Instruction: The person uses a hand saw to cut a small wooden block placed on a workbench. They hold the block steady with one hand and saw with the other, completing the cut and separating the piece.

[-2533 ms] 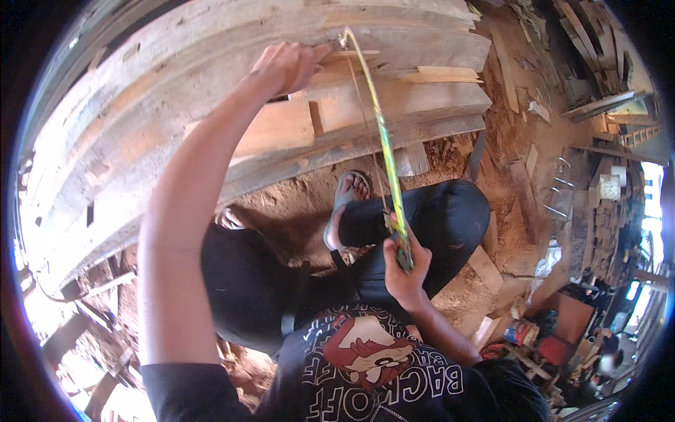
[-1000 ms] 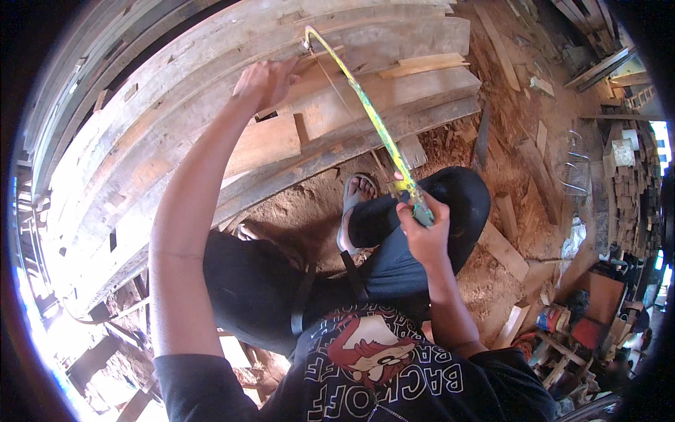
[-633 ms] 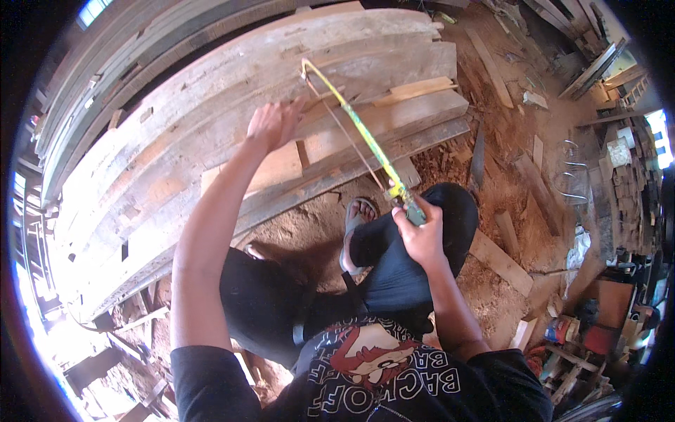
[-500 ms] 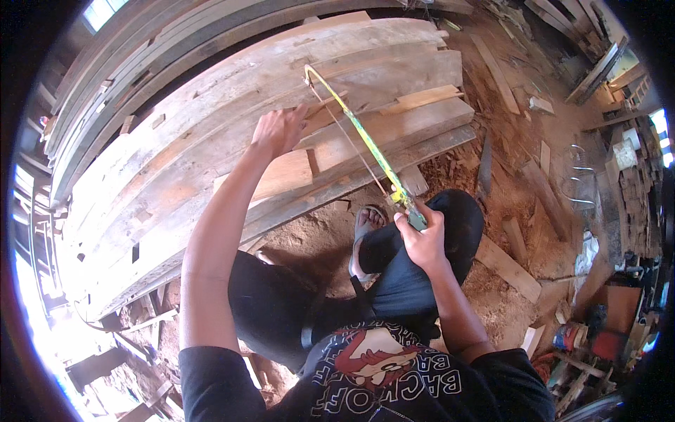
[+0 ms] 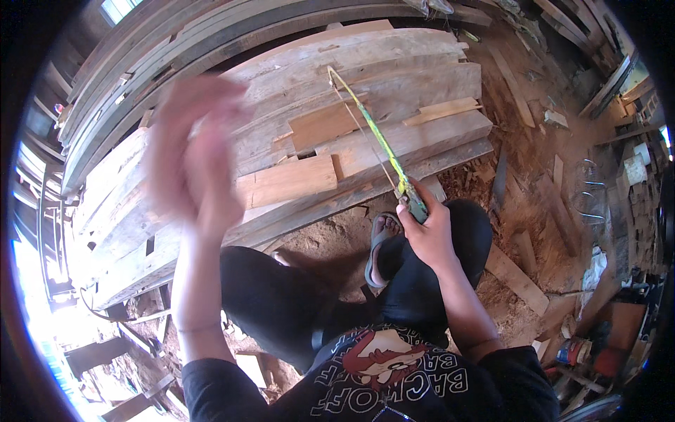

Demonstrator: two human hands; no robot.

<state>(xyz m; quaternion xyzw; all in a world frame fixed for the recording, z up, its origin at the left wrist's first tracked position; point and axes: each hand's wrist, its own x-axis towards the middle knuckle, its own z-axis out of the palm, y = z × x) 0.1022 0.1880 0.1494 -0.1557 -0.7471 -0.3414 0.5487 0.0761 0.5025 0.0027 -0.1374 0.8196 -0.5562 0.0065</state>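
The head camera looks down from above the black shirt (image 5: 401,373), close enough for it to fill the lower middle. The wide view faces past the legs (image 5: 281,299) to the boards (image 5: 415,81).

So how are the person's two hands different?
The left hand looks blurry, while the right hand looks clearer. The right hand grips the yellow-green saw; the left hand is away from it. The left hand shows against the planks, the right hand by the right knee. Both are bare.
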